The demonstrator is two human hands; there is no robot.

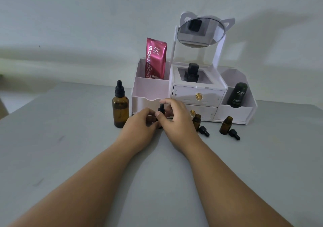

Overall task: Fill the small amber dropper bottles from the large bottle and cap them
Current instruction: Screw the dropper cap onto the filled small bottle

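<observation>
Near the middle of the grey table (70, 156), both hands meet around one small amber bottle (152, 119), which stands just in front of the white organizer (150, 88); its body is almost hidden by the fingers. The left hand (139, 123) curls its fingers round the bottle's body, while the right hand (176, 118) closes thumb and curled fingers narrowly about the black dropper cap (161, 109) on top — the rubber bulb pokes up between them. Just left of the hands stands the large amber bottle (120, 109), upright, its own black dropper screwed on. To the right, a second small bottle (197, 121) and a third small bottle (226, 125) stand open-necked, each with a loose dropper cap lying on its side beside it (204, 131) (234, 134). Farther back the organizer holds a pink tube (155, 59) in its left bin, a black perfume bottle (191, 73) in the centre under a round mirror (201, 32), and a dark green bottle (237, 95) in the right bin.
</observation>
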